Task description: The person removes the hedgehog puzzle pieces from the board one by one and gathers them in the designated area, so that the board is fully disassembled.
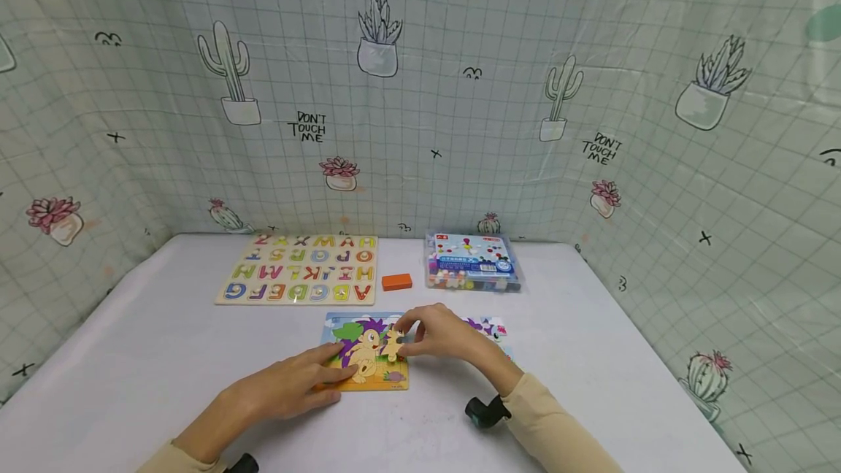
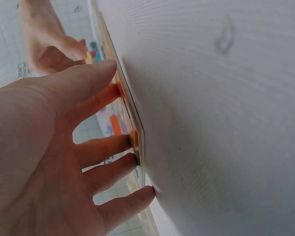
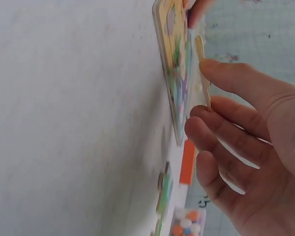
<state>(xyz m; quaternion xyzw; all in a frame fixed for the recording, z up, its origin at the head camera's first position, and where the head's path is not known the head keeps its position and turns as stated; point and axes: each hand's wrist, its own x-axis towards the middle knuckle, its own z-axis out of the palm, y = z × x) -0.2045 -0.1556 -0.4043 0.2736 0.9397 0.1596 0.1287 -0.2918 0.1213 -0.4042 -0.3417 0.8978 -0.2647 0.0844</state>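
Observation:
A small wooden jigsaw puzzle board (image 1: 402,384) with a purple-haired cartoon hedgehog lies on the white table. My left hand (image 1: 282,385) rests on its left part, fingers extended and spread over the picture. In the left wrist view, the fingertips press along the board's edge (image 2: 141,129). Over the right side of the board, my right hand (image 1: 439,334) pinches a pale yellow puzzle piece (image 1: 392,346) between thumb and fingers. The right wrist view shows this piece (image 3: 200,49) edge-on as a thin slab, held apart from the board's surface.
Several loose puzzle pieces (image 1: 493,328) lie right of the board, partly hidden by my right forearm. Behind stand an orange block (image 1: 397,282), a wooden alphabet board (image 1: 296,301) at left and a clear plastic box (image 1: 474,268) of colored parts at right. A patterned curtain (image 1: 434,108) surrounds the table.

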